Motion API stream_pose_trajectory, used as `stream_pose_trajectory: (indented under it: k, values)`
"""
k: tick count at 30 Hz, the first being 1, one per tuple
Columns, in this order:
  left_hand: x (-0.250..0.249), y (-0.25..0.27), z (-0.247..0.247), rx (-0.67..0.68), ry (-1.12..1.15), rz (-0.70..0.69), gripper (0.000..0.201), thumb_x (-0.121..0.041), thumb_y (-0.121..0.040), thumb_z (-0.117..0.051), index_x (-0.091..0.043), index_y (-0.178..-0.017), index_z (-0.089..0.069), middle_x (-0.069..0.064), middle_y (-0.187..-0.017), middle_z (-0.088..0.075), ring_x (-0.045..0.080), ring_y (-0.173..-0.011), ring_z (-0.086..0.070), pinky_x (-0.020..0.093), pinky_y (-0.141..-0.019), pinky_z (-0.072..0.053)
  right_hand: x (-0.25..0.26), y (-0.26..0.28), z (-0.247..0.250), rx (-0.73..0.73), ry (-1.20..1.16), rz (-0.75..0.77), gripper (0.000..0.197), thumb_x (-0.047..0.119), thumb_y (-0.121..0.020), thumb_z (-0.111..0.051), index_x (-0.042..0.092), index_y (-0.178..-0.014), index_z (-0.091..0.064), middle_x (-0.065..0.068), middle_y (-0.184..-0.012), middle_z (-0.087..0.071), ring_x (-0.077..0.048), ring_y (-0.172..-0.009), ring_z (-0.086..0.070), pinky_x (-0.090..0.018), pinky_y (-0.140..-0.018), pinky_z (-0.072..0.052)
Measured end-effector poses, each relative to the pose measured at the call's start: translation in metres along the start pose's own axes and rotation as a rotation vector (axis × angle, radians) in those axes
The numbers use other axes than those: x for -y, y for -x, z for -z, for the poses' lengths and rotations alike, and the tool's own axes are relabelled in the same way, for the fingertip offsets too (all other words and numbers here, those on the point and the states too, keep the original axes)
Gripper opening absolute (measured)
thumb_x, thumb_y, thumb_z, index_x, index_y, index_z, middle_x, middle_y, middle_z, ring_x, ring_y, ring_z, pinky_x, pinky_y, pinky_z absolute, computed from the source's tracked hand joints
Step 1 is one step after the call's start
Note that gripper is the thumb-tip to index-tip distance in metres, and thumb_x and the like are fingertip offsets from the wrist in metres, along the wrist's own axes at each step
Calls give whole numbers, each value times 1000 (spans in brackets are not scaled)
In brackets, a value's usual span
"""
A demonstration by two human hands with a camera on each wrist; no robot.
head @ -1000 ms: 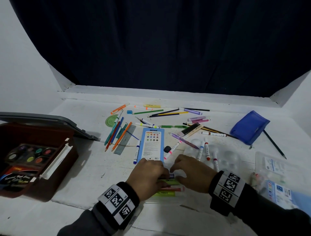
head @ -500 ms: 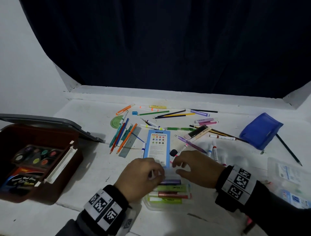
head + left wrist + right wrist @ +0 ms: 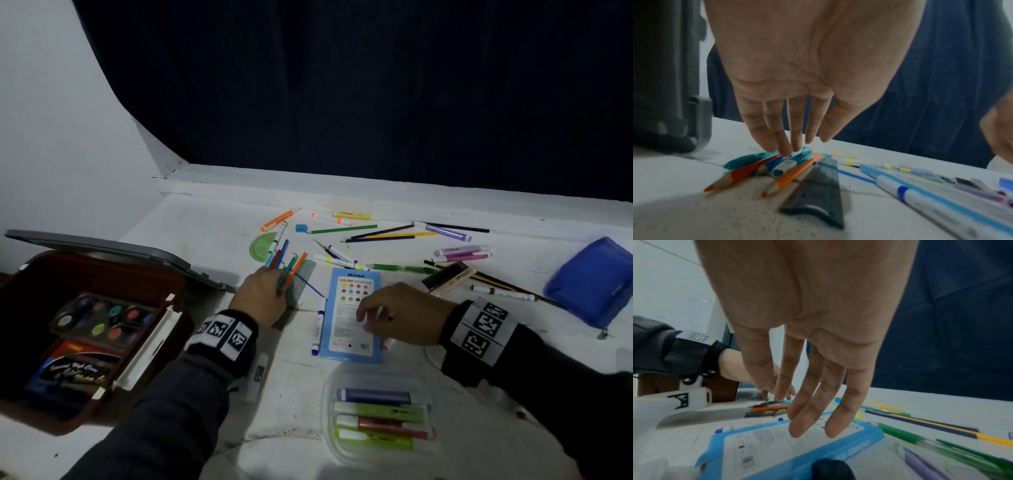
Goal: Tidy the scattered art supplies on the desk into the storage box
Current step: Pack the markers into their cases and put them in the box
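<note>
The brown storage box (image 3: 102, 274) stands open at the left with a paint palette inside. My left hand (image 3: 274, 281) reaches to a pile of coloured pencils and markers (image 3: 291, 263) beside a dark ruler (image 3: 303, 284). In the left wrist view its straight fingers (image 3: 786, 149) touch the teal marker (image 3: 791, 164) between two orange pencils (image 3: 793, 173). My right hand (image 3: 363, 318) hovers over the blue colour pencil box (image 3: 346, 339), fingers (image 3: 797, 426) straight and holding nothing.
A clear case of markers (image 3: 376, 418) lies near the front edge. More pencils and pens (image 3: 387, 236) are scattered toward the back ledge, with a green protractor (image 3: 262, 245), a blue pouch (image 3: 589, 281) at the right, and the box's grey lid (image 3: 102, 246).
Both hands have left the clear marker case. The left moved forward and left onto the pencil pile; the right moved forward over the blue pencil box.
</note>
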State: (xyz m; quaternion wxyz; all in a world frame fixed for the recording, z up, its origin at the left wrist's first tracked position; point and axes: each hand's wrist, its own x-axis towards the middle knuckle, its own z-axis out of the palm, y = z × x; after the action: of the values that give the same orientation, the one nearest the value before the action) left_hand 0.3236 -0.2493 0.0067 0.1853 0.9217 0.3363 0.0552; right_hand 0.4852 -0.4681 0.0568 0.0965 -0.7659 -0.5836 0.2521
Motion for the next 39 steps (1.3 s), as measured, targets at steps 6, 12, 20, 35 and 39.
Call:
stream_pose_trajectory:
  k: [6,12,20,35,39]
  values:
    - [6,-25,-11,67,-137,35,30,-15,-92,-55,-12,-121,-59,12,-121,-53,31,-110,-59,39,-97,-49,-1,-21,-6,80,85,-38,36,37,-96,-56,30,-131,-55,6,-138,-53,-15,-122,-51,-34,-99,-47]
    - [10,-31,-10,64,-120,66,27,-18,-92,-60,-12,-118,-60,12,-117,-63,29,-109,-61,40,-96,-52,-2,-21,-9,103,85,-55,38,35,-97,-53,29,-135,-53,4,-143,-50,-15,-122,-52,-28,-96,-49]
    - [4,-26,-7,13,-73,101,26,-18,-89,-66,-11,-114,-64,12,-116,-67,29,-108,-63,37,-94,-52,-5,-7,-19,76,-5,-70,40,32,-100,-49,23,-139,-49,1,-143,-48,-7,-97,-54,-20,-82,-48]
    - [-30,51,22,4,485,26,17,-26,-90,-67,-13,-81,-59,3,-74,-66,19,-64,-62,33,-59,-48,-16,60,-35,-155,-129,-16,33,39,-98,-52,26,-127,-60,10,-129,-61,0,-114,-54,-12,-94,-41]
    - [-52,97,23,68,868,-98,18,-10,-92,-66,-6,-82,-53,18,-65,-54,10,-52,-53,19,-51,-43,-21,87,-47,-188,-135,-5,34,38,-94,-58,31,-128,-58,13,-127,-60,5,-110,-53,-11,-94,-41]
